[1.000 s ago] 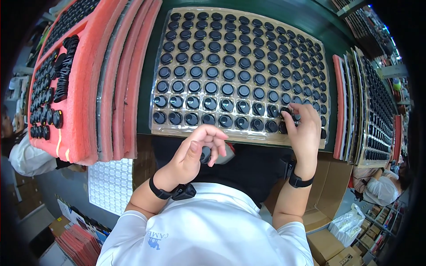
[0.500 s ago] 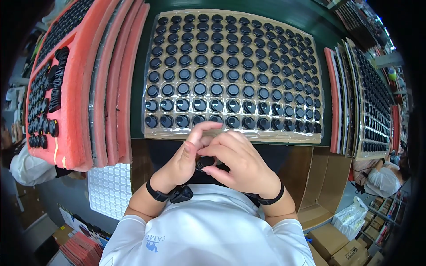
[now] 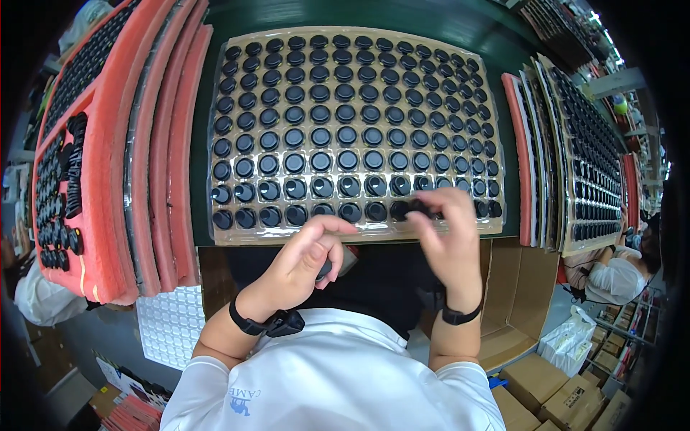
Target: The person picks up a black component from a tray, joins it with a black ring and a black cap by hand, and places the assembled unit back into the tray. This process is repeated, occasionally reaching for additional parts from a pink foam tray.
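Note:
A clear blister tray (image 3: 309, 234) on brown backing holds rows of black round caps (image 3: 347, 159). At its near edge, left of the middle, the fingers of my left hand (image 3: 302, 260) curl round a black round cap (image 3: 325, 270), mostly hidden by the fingers. My right hand (image 3: 454, 237) reaches over the nearest row toward the tray's right side. Its thumb and forefinger, slightly smeared by motion, close on another black round cap (image 3: 418, 209) at that row. Whether this cap touches its pocket I cannot tell.
Pink foam trays (image 3: 108, 215) with black parts stand stacked at the left. More filled trays (image 3: 568, 158) stand at the right. Cardboard boxes (image 3: 546, 381) and a white plastic bag (image 3: 568, 341) sit lower right. Other people sit at both sides.
My hands were together before my body and have parted. My right hand has moved right and forward to the tray's nearest row; my left stays near with its cap. The view has shifted slightly.

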The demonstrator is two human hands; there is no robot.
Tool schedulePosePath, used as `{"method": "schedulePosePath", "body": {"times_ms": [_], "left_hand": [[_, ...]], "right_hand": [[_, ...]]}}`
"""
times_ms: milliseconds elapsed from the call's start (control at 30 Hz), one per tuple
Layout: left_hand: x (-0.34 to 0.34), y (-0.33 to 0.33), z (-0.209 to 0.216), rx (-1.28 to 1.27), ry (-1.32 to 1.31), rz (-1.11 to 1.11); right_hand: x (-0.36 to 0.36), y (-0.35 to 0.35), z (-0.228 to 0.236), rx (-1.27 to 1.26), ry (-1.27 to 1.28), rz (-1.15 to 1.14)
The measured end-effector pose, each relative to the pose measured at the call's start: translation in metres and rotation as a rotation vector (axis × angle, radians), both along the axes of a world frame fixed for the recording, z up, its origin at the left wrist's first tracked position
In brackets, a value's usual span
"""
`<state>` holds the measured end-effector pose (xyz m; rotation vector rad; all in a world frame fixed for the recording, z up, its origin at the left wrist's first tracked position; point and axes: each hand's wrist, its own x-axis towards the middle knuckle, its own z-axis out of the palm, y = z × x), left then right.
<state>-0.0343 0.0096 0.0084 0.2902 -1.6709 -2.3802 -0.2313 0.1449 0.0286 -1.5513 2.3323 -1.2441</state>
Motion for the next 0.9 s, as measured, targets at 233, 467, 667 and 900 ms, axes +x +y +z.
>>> {"method": "schedulePosePath", "body": {"times_ms": [233, 467, 667, 900], "left_hand": [[-0.023, -0.002, 0.011, 0.053, 0.058, -0.041], [-0.053, -0.001, 0.026, 0.088, 0.035, -0.078], [-0.082, 0.001, 0.041, -0.047, -0.109, -0.041], [-0.086, -0.024, 0.043, -0.116, -0.180, -0.008]], "right_hand": [[-0.048, 0.010, -0.008, 0.194, 0.228, -0.186], [-0.055, 0.014, 0.004, 0.087, 0.131, -0.162], [-0.039, 0.007, 0.021, -0.163, -0.268, 0.207], [-0.041, -0.028, 0.026, -0.226, -0.170, 0.306]]}}
